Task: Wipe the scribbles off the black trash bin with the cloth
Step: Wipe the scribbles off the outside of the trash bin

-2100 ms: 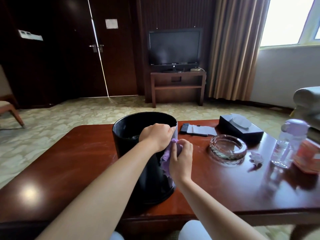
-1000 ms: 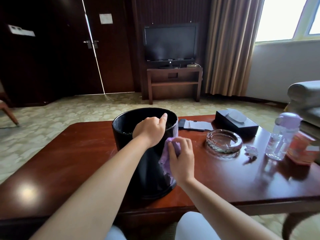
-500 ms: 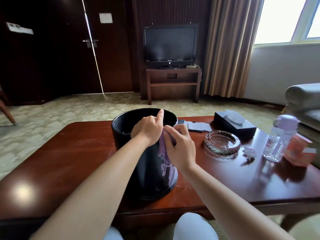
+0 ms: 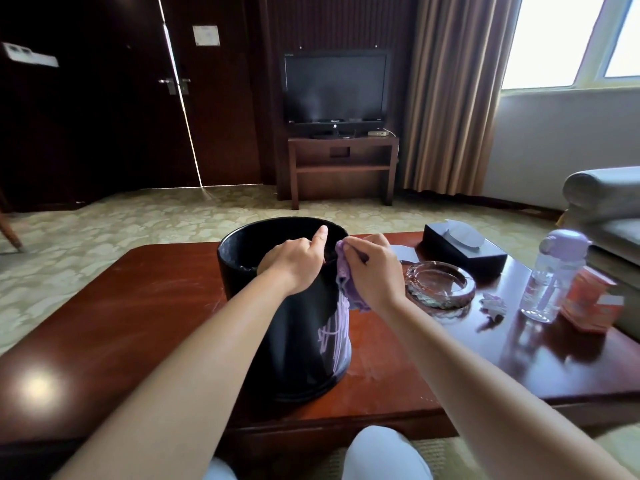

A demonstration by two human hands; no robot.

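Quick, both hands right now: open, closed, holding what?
Left hand: curled over the black trash bin rim, gripping it, index finger raised.
Right hand: closed, holding the purple cloth against the bin's side.

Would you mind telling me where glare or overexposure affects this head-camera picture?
Head view: the window is blown out white; a round glare spot sits on the table at lower left; the doors are nearly black; wide-angle distortion bends the edges; the scribbles on the bin stay readable.
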